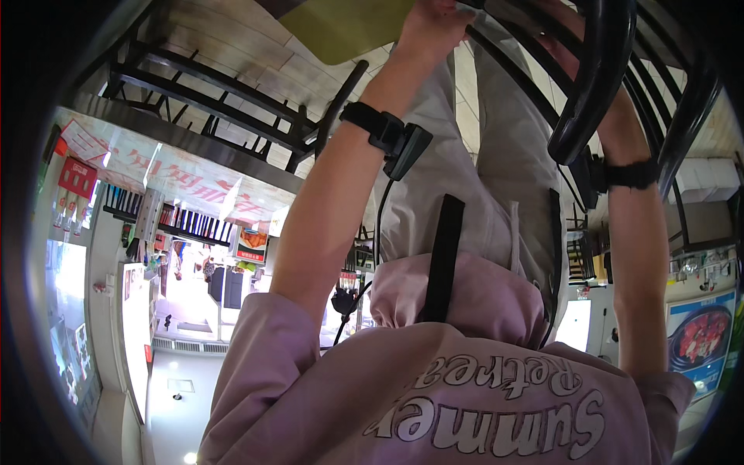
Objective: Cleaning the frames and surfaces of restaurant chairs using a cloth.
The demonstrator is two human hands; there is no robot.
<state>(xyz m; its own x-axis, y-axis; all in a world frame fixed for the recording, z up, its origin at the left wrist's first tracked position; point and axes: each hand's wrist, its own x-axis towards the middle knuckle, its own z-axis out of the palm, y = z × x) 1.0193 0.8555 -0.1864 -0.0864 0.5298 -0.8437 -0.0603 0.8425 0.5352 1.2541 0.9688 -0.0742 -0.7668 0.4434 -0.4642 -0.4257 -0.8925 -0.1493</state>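
My left hand is at the top edge of the head view, its fingers closed round a dark bar of a black slatted chair. The chair's curved frame and slats fill the top right, close to the camera. Behind the slats, my right hand is mostly hidden; its grip cannot be made out. Both wrists wear black straps with small devices; a cable runs from the left one. Below the hands are my grey trousers and pink printed shirt.
An olive flat panel, perhaps a seat, lies left of my left hand. Further left stand black chair or table frames on the tiled floor, beside a long counter or partition bearing red writing. White boxes are at the right.
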